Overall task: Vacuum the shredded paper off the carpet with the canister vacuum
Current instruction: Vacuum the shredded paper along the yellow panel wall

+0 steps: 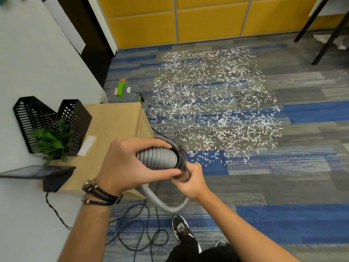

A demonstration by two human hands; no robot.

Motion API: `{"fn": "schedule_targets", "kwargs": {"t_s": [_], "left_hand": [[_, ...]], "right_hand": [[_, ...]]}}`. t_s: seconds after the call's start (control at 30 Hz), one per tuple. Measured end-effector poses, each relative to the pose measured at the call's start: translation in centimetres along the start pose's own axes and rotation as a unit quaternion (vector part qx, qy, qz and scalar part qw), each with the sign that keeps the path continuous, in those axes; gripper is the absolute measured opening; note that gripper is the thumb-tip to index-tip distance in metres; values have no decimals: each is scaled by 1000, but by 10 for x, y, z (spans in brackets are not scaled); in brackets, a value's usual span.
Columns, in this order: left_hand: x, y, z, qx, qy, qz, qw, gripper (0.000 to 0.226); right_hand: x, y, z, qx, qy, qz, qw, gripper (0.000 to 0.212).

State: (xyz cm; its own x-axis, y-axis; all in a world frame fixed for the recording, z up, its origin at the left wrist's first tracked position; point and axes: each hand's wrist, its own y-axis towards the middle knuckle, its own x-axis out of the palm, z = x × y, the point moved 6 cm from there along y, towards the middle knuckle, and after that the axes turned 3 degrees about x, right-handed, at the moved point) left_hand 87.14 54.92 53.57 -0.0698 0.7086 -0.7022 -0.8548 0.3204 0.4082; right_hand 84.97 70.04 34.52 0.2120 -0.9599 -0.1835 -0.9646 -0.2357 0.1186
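Grey hose (pixel 157 156) between left hand (pixel 120 163) thumb and curled fingers; right hand (pixel 190 183) grips tube (pixel 184 172).

Plant (pixel 50 140) beside mesh organisers (pixel 77 121) (black); wooden cabinet (pixel 115 120)

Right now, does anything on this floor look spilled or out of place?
Yes. Shredded paper is strewn in a wide patch over the carpet before the yellow cabinets. A black cable lies in loose loops by the shoe, a possible trip risk. The left hand grips the hose, the right hand the dark tube.
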Motion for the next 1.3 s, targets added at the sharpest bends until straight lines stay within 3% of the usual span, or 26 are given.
{"fn": "schedule_targets", "kwargs": {"t_s": [0.17,0.33,0.5,0.67,0.8,1.0,1.3], "left_hand": [[-9,0,14,12,52,48,997,45],[0,-7,10,-43,24,44,998,46],[5,-16,39,-41,12,59,997,46],[19,-22,73,-31,72,91,993,45],[33,-25,81,-53,100,76,991,45],[45,-37,85,-116,35,67,990,47],[49,-39,130,-90,31,81,992,44]], "right_hand": [[-7,10,-18,-16,-18,-2,1000,34],[-15,1,-20,14,-13,-47,999,53],[-32,-30,-28,8,-19,-44,999,47],[-56,-42,-34,-10,-14,-19,1000,42],[-62,-42,-32,8,-18,-49,999,44],[-67,-67,-26,31,-26,-79,996,45],[-96,-103,-44,23,3,-65,998,46]]}}
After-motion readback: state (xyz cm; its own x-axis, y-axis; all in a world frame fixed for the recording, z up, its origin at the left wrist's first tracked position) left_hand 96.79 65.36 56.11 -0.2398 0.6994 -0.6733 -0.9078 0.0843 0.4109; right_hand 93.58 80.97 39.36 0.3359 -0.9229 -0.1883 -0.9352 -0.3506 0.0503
